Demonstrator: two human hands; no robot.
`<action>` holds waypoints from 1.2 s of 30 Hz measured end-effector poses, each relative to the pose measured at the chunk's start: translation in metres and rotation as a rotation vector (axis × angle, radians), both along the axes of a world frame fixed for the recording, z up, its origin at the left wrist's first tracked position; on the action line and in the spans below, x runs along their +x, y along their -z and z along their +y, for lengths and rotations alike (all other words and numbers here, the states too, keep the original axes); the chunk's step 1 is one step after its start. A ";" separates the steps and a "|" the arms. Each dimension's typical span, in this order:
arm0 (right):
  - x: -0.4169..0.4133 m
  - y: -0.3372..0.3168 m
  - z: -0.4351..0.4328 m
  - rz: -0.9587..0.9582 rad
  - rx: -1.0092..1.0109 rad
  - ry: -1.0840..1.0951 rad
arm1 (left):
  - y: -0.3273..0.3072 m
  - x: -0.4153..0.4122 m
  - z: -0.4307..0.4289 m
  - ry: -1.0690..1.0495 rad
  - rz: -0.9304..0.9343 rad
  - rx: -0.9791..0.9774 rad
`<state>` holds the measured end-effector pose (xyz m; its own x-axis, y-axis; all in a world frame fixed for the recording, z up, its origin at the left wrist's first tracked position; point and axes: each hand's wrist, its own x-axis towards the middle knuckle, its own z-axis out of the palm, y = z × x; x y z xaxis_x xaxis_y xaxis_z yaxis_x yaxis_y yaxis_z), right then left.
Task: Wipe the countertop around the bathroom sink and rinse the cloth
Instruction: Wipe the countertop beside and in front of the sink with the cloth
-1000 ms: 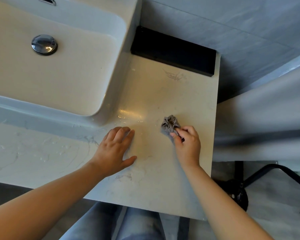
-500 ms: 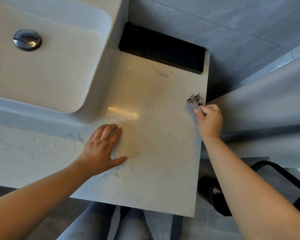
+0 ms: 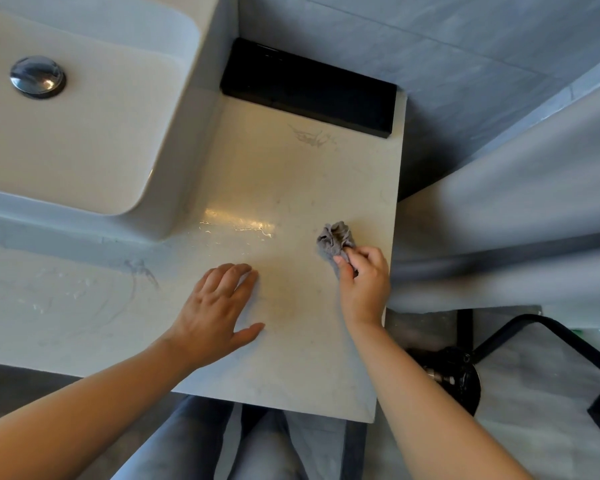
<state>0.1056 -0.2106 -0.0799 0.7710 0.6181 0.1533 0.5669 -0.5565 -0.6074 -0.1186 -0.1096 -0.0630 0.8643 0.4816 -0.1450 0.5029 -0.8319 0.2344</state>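
Note:
A pale marble countertop point(image 3: 291, 181) runs to the right of a white rectangular sink basin point(image 3: 94, 133) with a chrome drain plug point(image 3: 37, 77). My right hand point(image 3: 362, 285) pinches a small crumpled grey cloth point(image 3: 335, 241) and presses it on the counter close to the right edge. My left hand point(image 3: 219, 310) lies flat on the counter with fingers spread, holding nothing. A wet shiny streak point(image 3: 239, 226) sits between the basin corner and the cloth.
A black rectangular box point(image 3: 309, 88) stands against the grey tiled wall at the back of the counter. A grey smudge point(image 3: 309, 138) marks the counter in front of it. Right of the counter edge are a grey ledge point(image 3: 516, 220) and a black pipe fitting point(image 3: 454, 375) on the floor.
My right hand swept the cloth out to the counter's right edge, then back inward and nearer to me. My left hand stayed flat in place.

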 end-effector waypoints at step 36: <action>-0.046 -0.015 -0.063 0.199 -0.011 -0.319 | -0.013 -0.050 -0.050 -0.314 0.018 -0.048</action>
<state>0.0599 -0.2734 -0.0649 0.5535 0.8328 0.0120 0.5842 -0.3779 -0.7183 -0.1682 -0.1595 -0.0504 0.6712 0.7171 -0.1877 0.7381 -0.6233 0.2582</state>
